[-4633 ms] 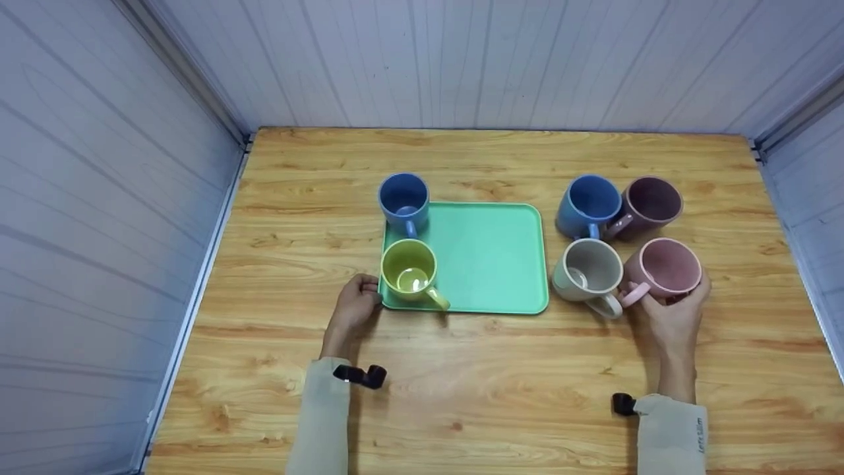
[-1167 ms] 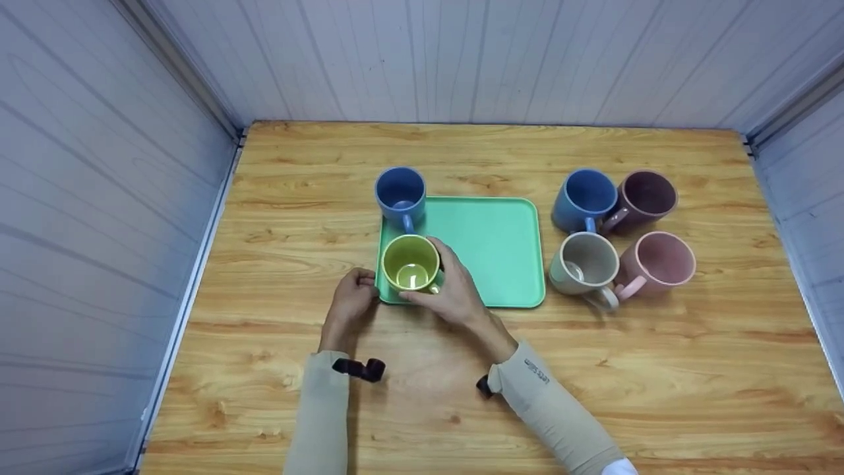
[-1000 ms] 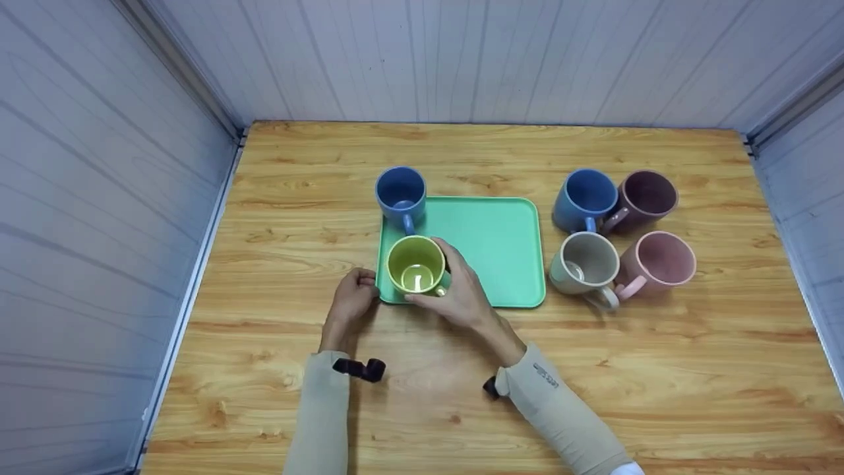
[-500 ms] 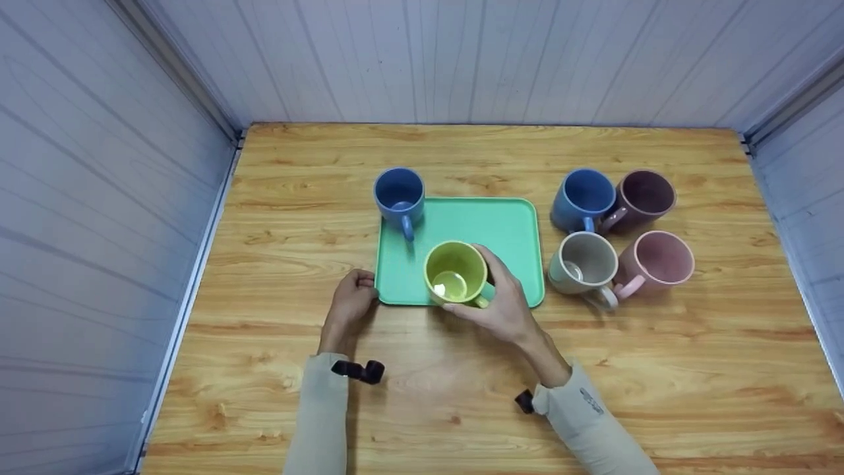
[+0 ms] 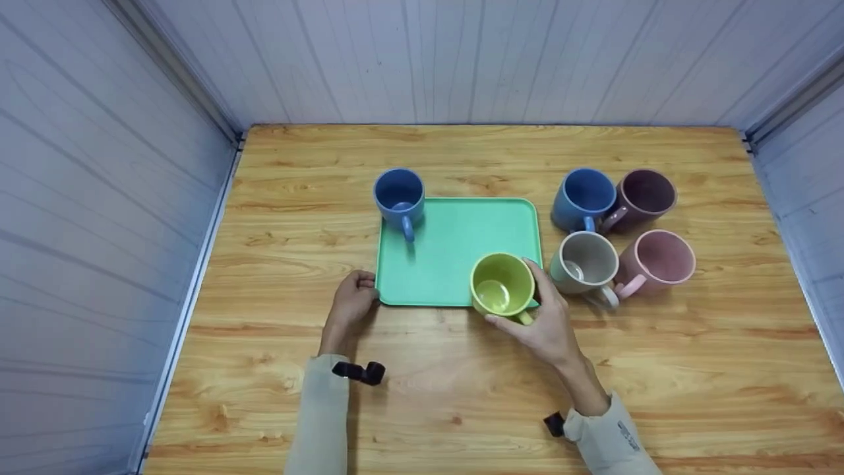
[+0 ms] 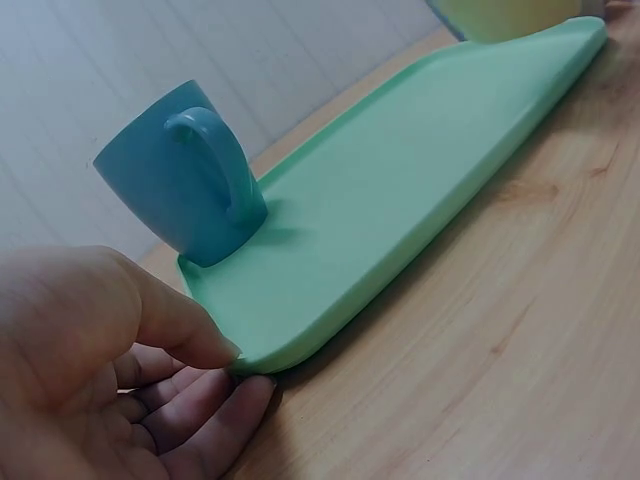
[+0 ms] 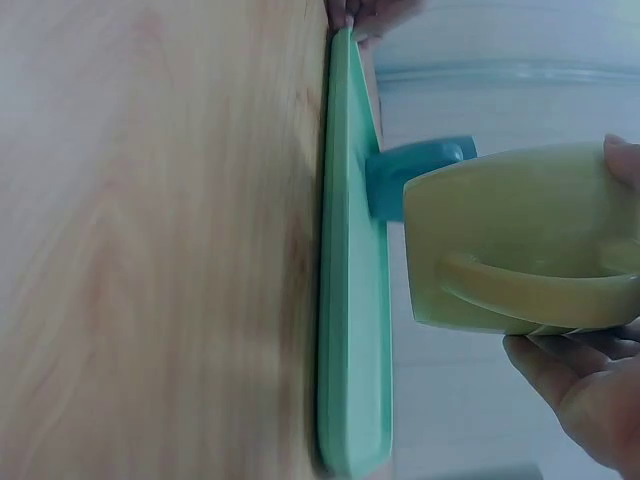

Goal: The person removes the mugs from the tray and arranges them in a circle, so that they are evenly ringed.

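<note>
My right hand (image 5: 547,326) grips a yellow-green mug (image 5: 504,274) around its upper body, with the handle towards the palm. In the right wrist view this mug (image 7: 500,230) hangs clear above the green tray (image 7: 360,340); in the head view it overlaps the tray's front right corner. At the front left corner, my left hand (image 5: 353,300) pinches the tray (image 5: 455,237). The left wrist view has its fingertips (image 6: 228,352) at the rim, other fingers curled below. A blue mug (image 5: 399,198) stands upright on the tray's back left corner, handle facing the front.
Right of the tray stand a second blue mug (image 5: 587,198), a dark purple mug (image 5: 646,198), a whitish mug (image 5: 583,264) and a pink mug (image 5: 663,260), close together. The wooden table (image 5: 428,396) is bounded by pale panel walls (image 5: 435,59).
Earlier my right hand was at the pink mug. It then took hold of the yellow-green mug at the tray's front left and lifted it rightward. My left hand has stayed at the tray corner.
</note>
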A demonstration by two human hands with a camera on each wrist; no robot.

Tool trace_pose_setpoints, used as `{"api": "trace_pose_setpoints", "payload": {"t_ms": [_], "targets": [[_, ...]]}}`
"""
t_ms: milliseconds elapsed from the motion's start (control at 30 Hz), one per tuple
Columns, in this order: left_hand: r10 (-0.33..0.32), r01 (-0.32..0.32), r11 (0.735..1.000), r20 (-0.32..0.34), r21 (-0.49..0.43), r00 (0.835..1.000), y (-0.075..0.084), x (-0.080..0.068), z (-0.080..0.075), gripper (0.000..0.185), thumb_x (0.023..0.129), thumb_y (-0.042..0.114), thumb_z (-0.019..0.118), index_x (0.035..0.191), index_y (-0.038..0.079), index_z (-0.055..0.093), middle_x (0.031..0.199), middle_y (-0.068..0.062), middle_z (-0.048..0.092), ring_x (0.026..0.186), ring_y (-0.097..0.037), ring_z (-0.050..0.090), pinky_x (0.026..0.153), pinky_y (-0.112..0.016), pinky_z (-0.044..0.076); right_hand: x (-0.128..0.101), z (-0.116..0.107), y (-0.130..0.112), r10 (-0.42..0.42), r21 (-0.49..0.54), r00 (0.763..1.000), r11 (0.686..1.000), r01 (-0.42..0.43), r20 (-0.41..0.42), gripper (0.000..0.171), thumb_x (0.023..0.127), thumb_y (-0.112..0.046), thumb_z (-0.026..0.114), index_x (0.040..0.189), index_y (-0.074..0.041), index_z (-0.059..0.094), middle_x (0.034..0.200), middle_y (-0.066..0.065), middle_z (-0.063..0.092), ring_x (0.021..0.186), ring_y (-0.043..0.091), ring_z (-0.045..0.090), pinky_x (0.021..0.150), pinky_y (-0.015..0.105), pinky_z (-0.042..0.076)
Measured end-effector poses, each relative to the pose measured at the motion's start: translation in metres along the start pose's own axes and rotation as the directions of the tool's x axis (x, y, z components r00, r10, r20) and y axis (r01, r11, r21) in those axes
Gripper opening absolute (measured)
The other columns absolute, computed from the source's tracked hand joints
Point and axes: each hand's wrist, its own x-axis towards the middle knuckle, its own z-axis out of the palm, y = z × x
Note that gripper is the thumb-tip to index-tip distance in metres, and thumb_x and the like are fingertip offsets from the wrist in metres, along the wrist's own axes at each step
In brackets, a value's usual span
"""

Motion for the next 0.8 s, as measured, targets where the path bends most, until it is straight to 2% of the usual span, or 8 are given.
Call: {"api": "trace_pose_setpoints", "payload": {"t_ms": [67,167,367,600,800], "targets": [[0.005,-0.005,1.0,0.003,0.001,1.0,-0.001,0.0,0.0,0.034,0.084,-0.002,0.049,0.118,-0.002,0.053,0.108,-0.012,0.052,0.093,-0.021,0.049,0.078,-0.028,0.045,-0.005,-0.006,0.003,0.007,-0.007,1.0,1.0,-0.007,-0.015,0.101,0.057,-0.015,0.092,0.142,-0.001,0.039,0.137,0.016,0.05,0.122,0.027,0.051,0.098,0.042,0.046],[-0.003,0.004,1.0,0.006,-0.004,1.0,-0.001,0.0,0.001,0.033,0.084,-0.002,0.049,0.117,-0.001,0.053,0.107,-0.012,0.052,0.093,-0.021,0.049,0.078,-0.029,0.046,-0.013,-0.016,0.007,0.027,-0.038,0.999,0.999,-0.028,-0.038,0.101,0.056,-0.011,0.092,0.142,-0.002,0.039,0.139,0.015,0.049,0.123,0.027,0.049,0.1,0.034,0.045],[-0.002,0.002,1.0,0.001,0.0,1.0,-0.002,0.002,0.001,0.034,0.083,-0.002,0.05,0.117,-0.001,0.053,0.107,-0.012,0.052,0.094,-0.021,0.05,0.079,-0.029,0.047,-0.027,-0.036,0.014,0.052,-0.012,0.996,0.998,-0.053,-0.076,0.102,0.055,-0.006,0.091,0.143,-0.004,0.039,0.139,0.011,0.049,0.122,0.018,0.049,0.096,0.018,0.045],[-0.004,0.004,1.0,-0.001,-0.007,1.0,-0.001,0.002,0.001,0.035,0.084,-0.003,0.05,0.118,-0.002,0.053,0.109,-0.013,0.053,0.096,-0.022,0.05,0.081,-0.03,0.047,-0.041,-0.056,0.001,0.106,0.031,0.989,0.994,-0.104,-0.105,0.1,0.055,0.006,0.087,0.142,0.002,0.038,0.139,0.019,0.047,0.121,0.015,0.048,0.093,0.014,0.044],[0.017,-0.017,1.0,-0.006,-0.009,1.0,-0.001,-0.001,0.0,0.034,0.082,-0.003,0.05,0.116,-0.002,0.053,0.107,-0.012,0.053,0.094,-0.021,0.05,0.081,-0.029,0.047,-0.051,-0.065,-0.005,0.091,0.038,0.987,0.995,-0.087,-0.134,0.097,0.056,0.009,0.085,0.14,0.006,0.038,0.136,0.024,0.047,0.117,0.013,0.051,0.093,0.012,0.044]]}}
